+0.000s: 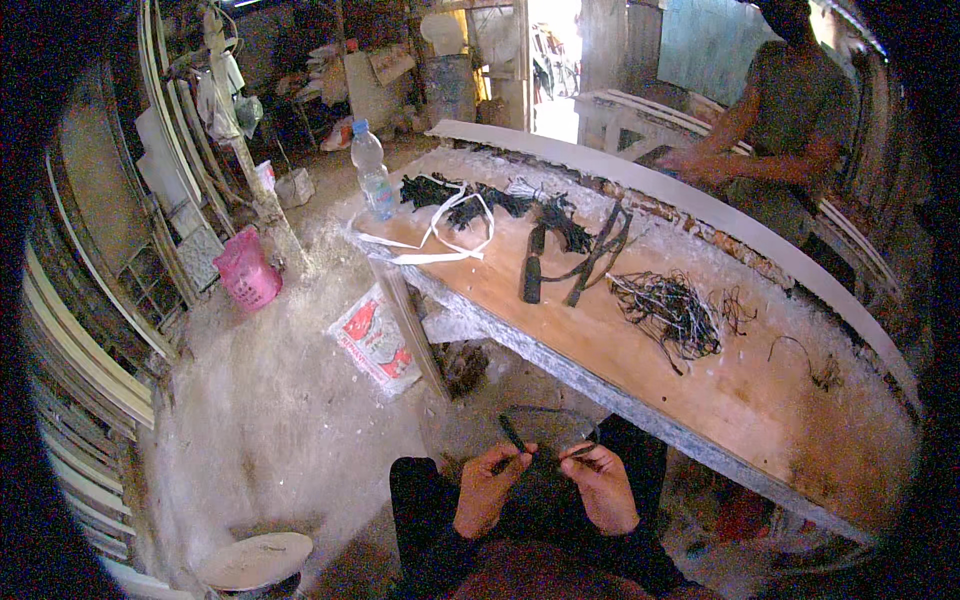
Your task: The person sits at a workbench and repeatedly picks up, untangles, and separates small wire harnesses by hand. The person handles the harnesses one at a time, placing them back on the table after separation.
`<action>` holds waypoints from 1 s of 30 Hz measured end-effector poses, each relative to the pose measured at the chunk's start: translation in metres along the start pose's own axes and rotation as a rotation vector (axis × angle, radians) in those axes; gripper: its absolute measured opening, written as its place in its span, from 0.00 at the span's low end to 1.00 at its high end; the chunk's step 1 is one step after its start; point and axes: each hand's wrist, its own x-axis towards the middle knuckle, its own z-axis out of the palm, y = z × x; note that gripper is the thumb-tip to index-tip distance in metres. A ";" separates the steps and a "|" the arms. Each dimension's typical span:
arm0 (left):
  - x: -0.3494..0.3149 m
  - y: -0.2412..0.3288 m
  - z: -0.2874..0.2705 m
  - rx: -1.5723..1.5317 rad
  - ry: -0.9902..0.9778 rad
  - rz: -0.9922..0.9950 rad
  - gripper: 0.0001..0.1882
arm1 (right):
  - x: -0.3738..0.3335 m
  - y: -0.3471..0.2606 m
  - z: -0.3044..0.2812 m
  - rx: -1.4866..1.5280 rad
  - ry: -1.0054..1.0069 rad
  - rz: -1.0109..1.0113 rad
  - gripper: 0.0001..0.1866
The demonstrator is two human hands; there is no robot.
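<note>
The left hand [488, 492] pinches a dark strip [514, 433] over the lap; the right hand [605, 492] grasps a dark end [580, 453], whether of the same piece I cannot tell. Beyond, the tabletop [590, 335] bears tangled cords [672, 318], white strapping [437, 258] and a blue-capped bottle [371, 172] with a bluish label. On the floor [290, 400] sit a red-printed white sack [372, 340] and a pink bag [247, 270] with dark lettering.

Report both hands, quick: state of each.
Left hand: closed, pinching a dark strip.
Right hand: closed, pinching dark material; same strip or not, unclear.
</note>
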 end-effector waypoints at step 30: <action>-0.004 -0.014 -0.002 0.111 -0.076 0.022 0.12 | -0.002 0.006 0.000 -0.477 -0.048 -0.205 0.07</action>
